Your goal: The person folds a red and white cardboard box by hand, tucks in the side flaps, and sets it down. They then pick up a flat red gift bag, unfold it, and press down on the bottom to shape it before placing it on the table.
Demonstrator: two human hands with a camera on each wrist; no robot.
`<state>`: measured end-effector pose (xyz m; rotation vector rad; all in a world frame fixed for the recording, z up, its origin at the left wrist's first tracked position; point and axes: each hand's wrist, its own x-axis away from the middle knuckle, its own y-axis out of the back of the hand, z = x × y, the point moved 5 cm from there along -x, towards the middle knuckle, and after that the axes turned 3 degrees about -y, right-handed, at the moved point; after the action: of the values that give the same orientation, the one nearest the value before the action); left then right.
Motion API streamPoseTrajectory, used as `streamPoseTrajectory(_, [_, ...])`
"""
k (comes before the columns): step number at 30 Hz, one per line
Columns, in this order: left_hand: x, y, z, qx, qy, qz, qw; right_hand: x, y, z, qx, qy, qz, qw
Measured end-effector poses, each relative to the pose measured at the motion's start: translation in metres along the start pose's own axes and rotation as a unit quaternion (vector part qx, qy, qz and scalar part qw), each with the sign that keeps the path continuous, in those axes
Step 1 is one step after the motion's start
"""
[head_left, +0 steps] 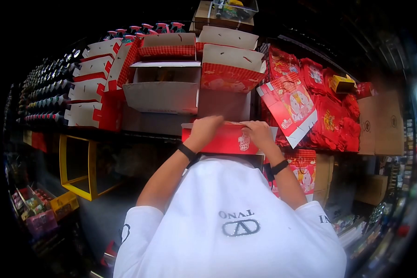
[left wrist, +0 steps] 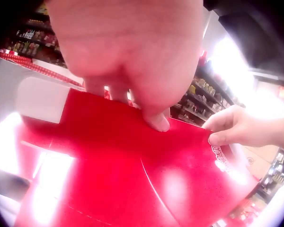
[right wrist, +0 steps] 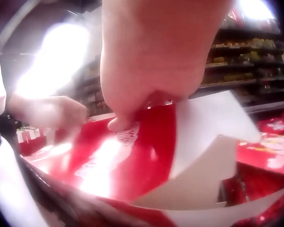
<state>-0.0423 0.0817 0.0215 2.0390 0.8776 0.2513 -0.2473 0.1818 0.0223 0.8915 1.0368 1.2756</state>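
Note:
A red cardboard box piece (head_left: 227,144) with white end flaps is held upright close to the person's body. The left hand (head_left: 205,131) grips its top edge left of the middle; in the left wrist view the left hand (left wrist: 132,61) has its thumb on the red face (left wrist: 109,142) and fingers behind the edge. Near the other end, the right hand (head_left: 260,135) pinches the same edge. The right wrist view shows the right hand (right wrist: 151,61) with its thumb on the red panel (right wrist: 151,151), beside a white flap (right wrist: 213,118).
Open white-and-red boxes (head_left: 164,88) stand on the surface ahead. Red bags (head_left: 331,116) and a flat printed carton (head_left: 289,109) lie at the right, near a brown carton (head_left: 382,123). Rows of bottles (head_left: 46,92) stand at the left, above a yellow frame (head_left: 92,171).

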Motion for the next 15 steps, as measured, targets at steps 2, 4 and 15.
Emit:
streamPoseTrajectory(2, [0.002, -0.007, 0.009, 0.035, -0.004, 0.011, 0.999, 0.008, -0.003, -0.018, 0.000, -0.038, 0.016, 0.999])
streamPoseTrajectory(4, [0.003, -0.004, 0.016, 0.054, -0.006, 0.019, 0.998, 0.016, -0.004, -0.021, -0.038, -0.080, -0.010, 0.996])
streamPoseTrajectory(15, [0.010, 0.035, 0.052, -0.015, 0.081, 0.062, 0.995, 0.014, -0.001, -0.021, -0.040, -0.083, -0.067, 0.993])
